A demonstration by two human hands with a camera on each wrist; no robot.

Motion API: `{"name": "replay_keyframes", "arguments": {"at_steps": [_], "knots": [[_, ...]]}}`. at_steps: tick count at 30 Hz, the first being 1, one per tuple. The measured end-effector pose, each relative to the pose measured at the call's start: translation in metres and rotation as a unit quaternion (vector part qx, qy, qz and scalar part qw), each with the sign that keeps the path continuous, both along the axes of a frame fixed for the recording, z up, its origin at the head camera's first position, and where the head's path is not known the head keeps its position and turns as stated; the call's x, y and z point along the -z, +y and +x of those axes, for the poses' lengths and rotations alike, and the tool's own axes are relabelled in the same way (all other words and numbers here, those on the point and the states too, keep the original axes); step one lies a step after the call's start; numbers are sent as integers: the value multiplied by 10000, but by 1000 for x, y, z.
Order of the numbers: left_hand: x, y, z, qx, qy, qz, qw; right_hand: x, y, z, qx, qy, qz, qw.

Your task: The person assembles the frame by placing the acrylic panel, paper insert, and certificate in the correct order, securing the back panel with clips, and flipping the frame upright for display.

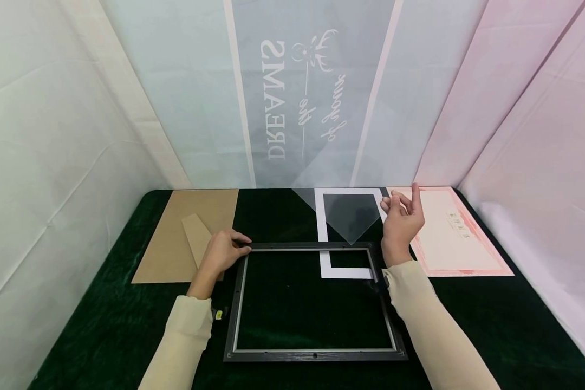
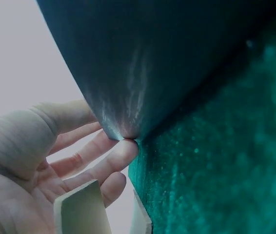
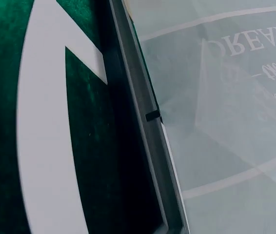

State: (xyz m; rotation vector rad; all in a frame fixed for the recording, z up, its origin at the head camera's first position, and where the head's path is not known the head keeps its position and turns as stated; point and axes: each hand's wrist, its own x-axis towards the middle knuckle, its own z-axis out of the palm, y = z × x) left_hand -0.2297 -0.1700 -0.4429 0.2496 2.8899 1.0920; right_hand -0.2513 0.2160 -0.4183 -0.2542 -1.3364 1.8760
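- Head view: on green cloth [image 1: 292, 303], the dark frame [image 1: 273, 356] is gripped at its far left corner by the left hand [image 1: 220, 253].
- Beyond it, a clear sheet [image 1: 352, 216] is held, tilted, in a pinch by the right hand [image 1: 403, 222].
- A white mat [image 1: 325, 260] is crossed by the frame's far bar.

Left hand [image 1: 219, 253] lower, fingers [image 1: 239, 236] pinching, right hand [image 1: 402, 225] raised — one finger [image 1: 416, 198] pointing up

Cream long sleeves [image 1: 446, 336]; creased cuffs [image 1: 194, 314]; hands [image 1: 221, 252] bare.
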Motion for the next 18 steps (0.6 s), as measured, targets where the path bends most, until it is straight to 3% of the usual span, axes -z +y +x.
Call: {"name": "replay_keyframes", "arguments": {"at_steps": [10,18], "knots": [[-1,-2,-2,42,146,89,9998,-3,7,12,-277,-236,229,9991],[-12,-4,2,4,170,614,9980,-11,5,26,-881,-503,418,9940]]}}
